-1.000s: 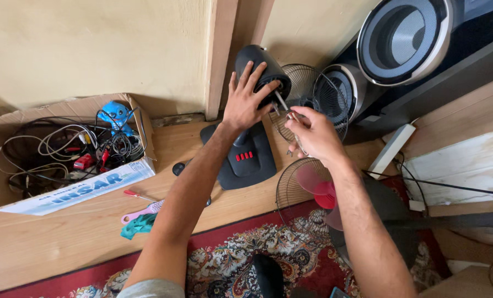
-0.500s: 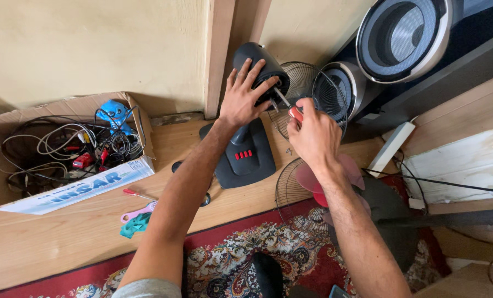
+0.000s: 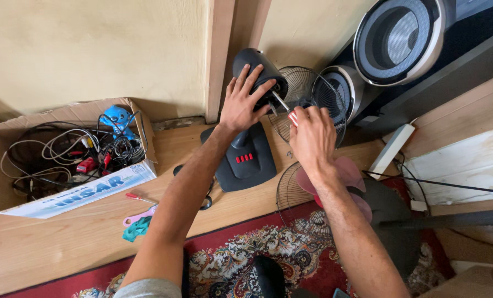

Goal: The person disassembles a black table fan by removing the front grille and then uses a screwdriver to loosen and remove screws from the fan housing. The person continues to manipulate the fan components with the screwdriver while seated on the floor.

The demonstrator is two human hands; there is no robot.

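Fan motor (image 3: pixel 257 69) sits under the left hand's (image 3: pixel 246 102) closed grip while the right hand (image 3: pixel 311 135) grips a screwdriver (image 3: pixel 284 105) against it.

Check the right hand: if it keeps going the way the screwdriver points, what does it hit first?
The right hand aims its screwdriver up and left at the black fan motor housing, which the left hand grips. The tip looks at or nearly on the housing; depth is unclear, so contact can't be confirmed.
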